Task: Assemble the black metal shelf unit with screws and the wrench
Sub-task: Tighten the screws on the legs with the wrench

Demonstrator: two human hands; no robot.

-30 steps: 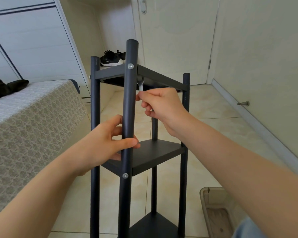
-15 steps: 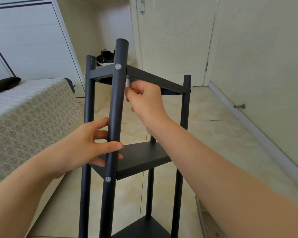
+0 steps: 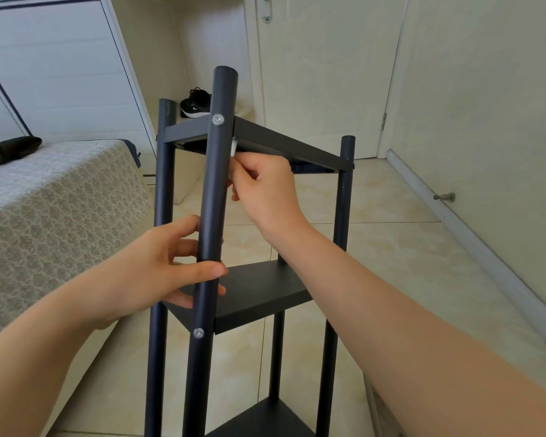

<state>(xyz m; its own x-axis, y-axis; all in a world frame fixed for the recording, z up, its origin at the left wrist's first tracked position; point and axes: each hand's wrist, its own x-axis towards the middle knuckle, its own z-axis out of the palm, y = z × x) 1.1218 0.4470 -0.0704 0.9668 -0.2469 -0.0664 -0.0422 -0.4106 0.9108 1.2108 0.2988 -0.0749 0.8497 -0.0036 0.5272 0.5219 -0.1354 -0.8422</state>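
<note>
The left hand (image 3: 158, 266) grips the round front post (image 3: 216, 184) of the black metal shelf unit (image 3: 265, 294); above, the right hand (image 3: 265, 190) pinches a small silvery wrench (image 3: 234, 148).

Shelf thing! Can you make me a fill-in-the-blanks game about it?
The left hand grips the front pole of the ____ shelf unit.
The front pole shows ____ silver screws.
The right hand holds the wrench under the ____ shelf.
Missing words: black, two, top.
</note>
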